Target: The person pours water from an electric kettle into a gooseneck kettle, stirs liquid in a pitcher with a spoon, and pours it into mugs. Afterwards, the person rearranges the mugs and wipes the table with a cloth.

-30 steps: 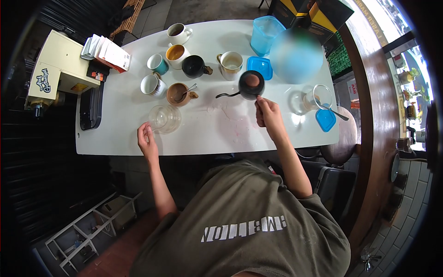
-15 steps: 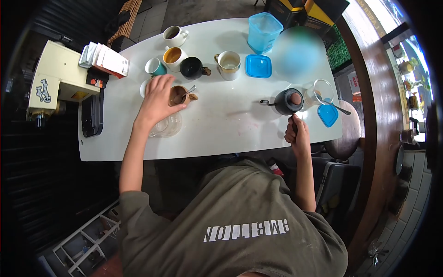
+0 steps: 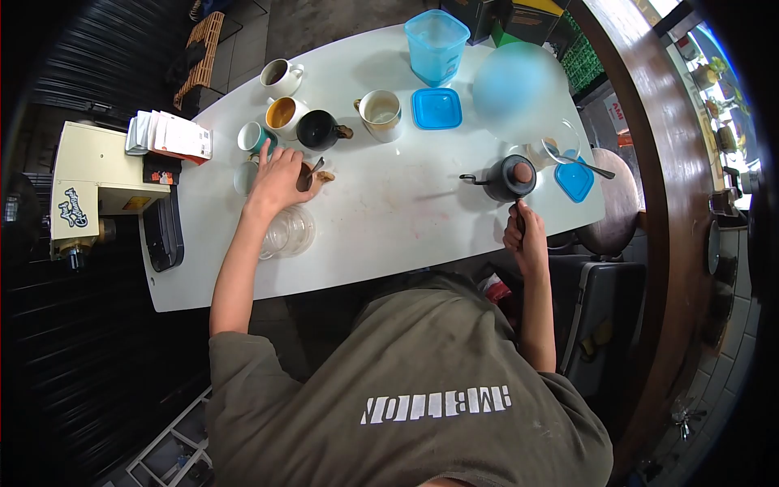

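Note:
My left hand [image 3: 278, 180] is closed around the near side of a small brown-filled mug [image 3: 305, 177], covering much of it. A metal spoon [image 3: 317, 167] leans in this mug, its handle sticking up over the rim. Just below the wrist lies a clear glass jar [image 3: 290, 230], and a pale cup [image 3: 246, 176] stands left of my fingers. My right hand [image 3: 525, 231] is wrapped around the handle of a dark kettle [image 3: 508, 180], which has a wooden lid knob and a thin spout pointing left.
Several mugs, among them a black mug [image 3: 317, 130] and a beige mug [image 3: 380, 114], stand toward the back. A blue plastic container [image 3: 436, 50] and its blue lid [image 3: 436, 109] are beyond. Right of the kettle are a glass bowl [image 3: 561, 140] with a spoon and another blue lid [image 3: 574, 180]. A cream machine [image 3: 85, 183] stands left.
The view has turned slightly. My left hand has drawn in around the small mug, its thumb closer to the fingers. My right hand still holds the kettle in about the same spot.

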The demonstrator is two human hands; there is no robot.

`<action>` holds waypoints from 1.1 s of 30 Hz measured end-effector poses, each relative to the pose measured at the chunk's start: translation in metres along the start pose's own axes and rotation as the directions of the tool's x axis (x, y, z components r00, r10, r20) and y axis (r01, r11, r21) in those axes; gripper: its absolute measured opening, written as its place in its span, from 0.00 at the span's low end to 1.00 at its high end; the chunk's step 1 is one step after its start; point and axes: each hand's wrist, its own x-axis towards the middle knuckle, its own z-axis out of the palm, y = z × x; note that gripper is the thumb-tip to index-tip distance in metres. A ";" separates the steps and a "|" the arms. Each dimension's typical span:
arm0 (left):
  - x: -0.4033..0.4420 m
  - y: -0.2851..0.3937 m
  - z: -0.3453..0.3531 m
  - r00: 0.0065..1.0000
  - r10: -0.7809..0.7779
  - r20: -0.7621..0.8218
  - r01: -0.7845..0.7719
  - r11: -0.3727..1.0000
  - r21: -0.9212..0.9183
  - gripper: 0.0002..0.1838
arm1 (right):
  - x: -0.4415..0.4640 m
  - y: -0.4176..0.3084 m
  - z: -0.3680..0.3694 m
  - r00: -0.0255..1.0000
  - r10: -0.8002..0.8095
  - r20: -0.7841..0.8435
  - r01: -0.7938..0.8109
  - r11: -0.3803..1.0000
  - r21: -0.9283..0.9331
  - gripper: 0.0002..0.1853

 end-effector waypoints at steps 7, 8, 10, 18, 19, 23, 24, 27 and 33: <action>0.006 -0.004 -0.001 0.998 -0.067 0.011 0.066 0.997 0.043 0.31 | 0.009 0.001 -0.001 0.999 -0.024 0.027 0.024 1.000 0.019 0.17; 0.007 -0.004 -0.001 0.995 -0.094 0.013 0.094 0.995 0.039 0.31 | 0.010 0.000 -0.001 0.999 -0.029 0.040 0.029 1.000 0.006 0.16; 0.009 -0.004 -0.002 0.992 -0.122 0.012 0.122 0.992 0.033 0.32 | 0.013 -0.001 -0.001 0.998 -0.037 0.054 0.038 0.999 -0.009 0.16; 0.014 -0.009 -0.003 0.971 -0.218 0.097 0.213 0.975 0.056 0.35 | 0.018 0.001 -0.002 0.999 -0.025 0.048 0.023 0.999 0.045 0.16; 0.013 -0.010 -0.002 0.971 -0.218 0.097 0.213 0.975 0.056 0.35 | 0.019 0.001 -0.003 0.999 -0.026 0.047 0.023 0.999 0.045 0.16; -0.002 -0.005 -0.012 0.974 -0.224 0.018 0.224 0.975 0.012 0.42 | 0.022 0.001 -0.004 0.999 -0.032 0.040 0.031 0.999 0.031 0.16; -0.010 0.000 -0.022 0.973 -0.230 -0.031 0.229 0.973 -0.031 0.43 | 0.023 0.001 -0.005 0.999 -0.030 0.045 0.029 0.999 0.025 0.15; -0.033 0.013 -0.062 0.955 -0.203 -0.217 0.184 0.977 -0.104 0.35 | 0.025 -0.001 -0.006 0.998 -0.030 0.053 0.030 1.000 0.010 0.16; -0.069 0.063 -0.082 0.713 -0.325 -0.621 0.065 0.913 -0.403 0.17 | 0.029 -0.004 -0.001 1.000 -0.002 0.027 0.005 0.996 -0.085 0.17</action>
